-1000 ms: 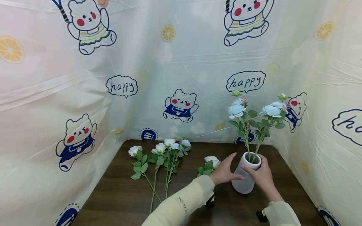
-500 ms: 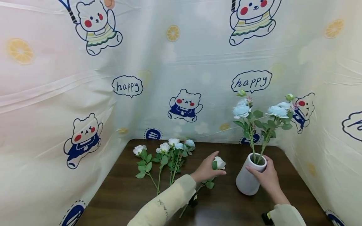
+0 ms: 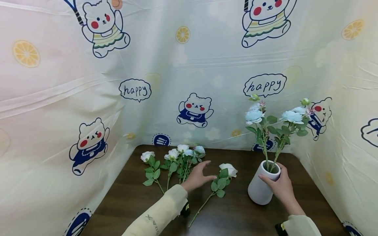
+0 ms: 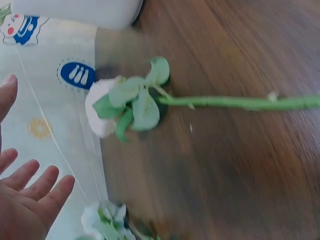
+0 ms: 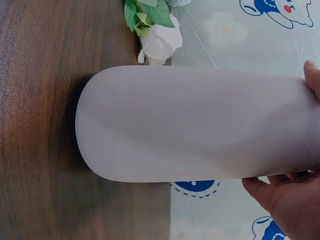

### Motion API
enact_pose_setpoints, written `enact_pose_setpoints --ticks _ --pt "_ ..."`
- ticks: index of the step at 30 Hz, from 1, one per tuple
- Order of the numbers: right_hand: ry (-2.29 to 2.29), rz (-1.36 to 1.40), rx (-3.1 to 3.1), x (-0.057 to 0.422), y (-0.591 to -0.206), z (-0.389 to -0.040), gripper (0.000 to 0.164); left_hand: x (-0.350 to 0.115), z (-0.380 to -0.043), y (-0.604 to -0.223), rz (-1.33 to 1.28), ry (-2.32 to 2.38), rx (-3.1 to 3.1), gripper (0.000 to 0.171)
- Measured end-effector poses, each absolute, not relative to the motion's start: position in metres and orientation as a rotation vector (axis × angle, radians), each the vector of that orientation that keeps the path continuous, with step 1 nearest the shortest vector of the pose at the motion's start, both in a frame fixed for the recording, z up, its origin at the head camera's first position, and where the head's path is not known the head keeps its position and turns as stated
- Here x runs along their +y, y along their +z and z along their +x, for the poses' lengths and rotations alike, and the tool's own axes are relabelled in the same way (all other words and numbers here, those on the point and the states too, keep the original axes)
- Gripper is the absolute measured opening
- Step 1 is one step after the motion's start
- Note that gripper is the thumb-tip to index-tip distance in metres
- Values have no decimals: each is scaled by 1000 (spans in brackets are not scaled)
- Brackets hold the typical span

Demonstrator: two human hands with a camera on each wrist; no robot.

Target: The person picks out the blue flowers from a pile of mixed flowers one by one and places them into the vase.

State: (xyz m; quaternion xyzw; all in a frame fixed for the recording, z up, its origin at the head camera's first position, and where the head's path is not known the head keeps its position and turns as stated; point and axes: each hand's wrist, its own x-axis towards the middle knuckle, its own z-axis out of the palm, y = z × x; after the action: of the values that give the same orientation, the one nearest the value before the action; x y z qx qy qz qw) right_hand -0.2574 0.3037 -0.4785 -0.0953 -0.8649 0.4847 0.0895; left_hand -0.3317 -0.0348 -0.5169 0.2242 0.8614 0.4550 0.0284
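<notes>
right fingers point(image 3: 271, 182) gripping white vase point(image 3: 260, 190), left fingers point(image 3: 202, 166) near white rose point(image 3: 222, 183)

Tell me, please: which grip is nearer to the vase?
Right. The right grip holds the white vase near its rim; the left grip is left of it, with a white rose between.

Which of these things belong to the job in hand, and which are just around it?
Likely part of the job:
white vase, gripped by the right hand
light-blue flowers standing in it
lone white rose near the left hand
loose white and blue flowers at left

Just around it:
wooden table
cartoon-print backdrop
</notes>
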Motion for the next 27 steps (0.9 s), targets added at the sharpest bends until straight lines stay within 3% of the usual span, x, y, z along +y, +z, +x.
enact_pose_setpoints --ticks 10,15,23,27 --pt "1442 -253 -2573 303 -480 -256 106 -84 -336 -533 487 1428 2687 54" --pt "1447 -263 -2576 302 -480 -256 107 -104 -334 -540 388 1344 2752 53" --pt "1439 -247 -2553 303 -482 -256 104 -120 -330 -550 237 1344 2771 48" --pt "1440 -226 -2541 304 -483 -257 103 -122 -327 -552 192 1338 2776 34"
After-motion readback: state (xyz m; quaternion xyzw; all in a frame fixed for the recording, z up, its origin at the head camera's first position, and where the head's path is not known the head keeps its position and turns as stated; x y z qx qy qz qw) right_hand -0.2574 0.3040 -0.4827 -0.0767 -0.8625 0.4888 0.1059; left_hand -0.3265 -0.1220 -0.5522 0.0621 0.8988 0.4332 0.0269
